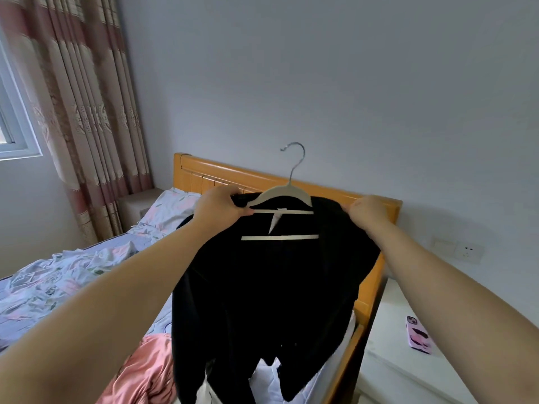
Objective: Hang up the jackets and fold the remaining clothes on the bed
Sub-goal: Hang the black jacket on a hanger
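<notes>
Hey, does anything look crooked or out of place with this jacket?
The black jacket sits unevenly on the white hanger: its end by the left grip looks uncovered, the other is tucked under the shoulder. A pink garment lies crumpled on the bed.

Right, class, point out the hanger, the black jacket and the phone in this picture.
hanger [291, 212]: head view, on its upper crossbar.
black jacket [262, 293]: head view, on the front panel below the hanger.
phone [418, 335]: head view, on the middle of its pink patterned case.
</notes>
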